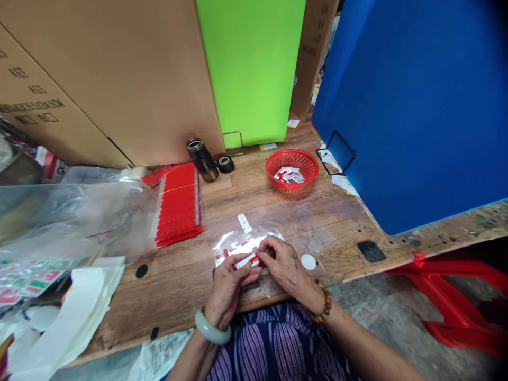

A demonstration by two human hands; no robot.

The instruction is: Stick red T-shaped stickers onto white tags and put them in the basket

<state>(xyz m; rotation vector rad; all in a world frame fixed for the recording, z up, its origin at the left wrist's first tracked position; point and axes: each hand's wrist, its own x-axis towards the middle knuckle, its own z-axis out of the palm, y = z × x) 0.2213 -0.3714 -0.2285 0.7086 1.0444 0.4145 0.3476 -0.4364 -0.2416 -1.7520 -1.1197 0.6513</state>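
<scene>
Head view: the forearms are brought in from about 4 and 7 o'clock, wrists angled inward so the hands pretty much meet over the near edge of the wooden table (238, 197). The left hand (231, 276) is turned partly palm up with its fingers curled, and a small white-and-red piece (246, 261) is pinched between thumb and fingers. The right hand (283, 265) is held palm down, thumb and forefinger pressed together at the red end; the exact contact can't be made out, kinda hidden by the fingers. So the piece is held right between both hands.

Just past it at 12, a shiny clear plastic sheet (234, 239) is laid flat, with a stiff-looking white label (244, 223) near its far edge. At 1 o'clock, white tags (292, 173) are heaped in a round red mesh basket (313, 173). Flat red strips (177, 206) are stacked at 10, and a dark, shiny flask (202, 160) is stood at 11.
</scene>
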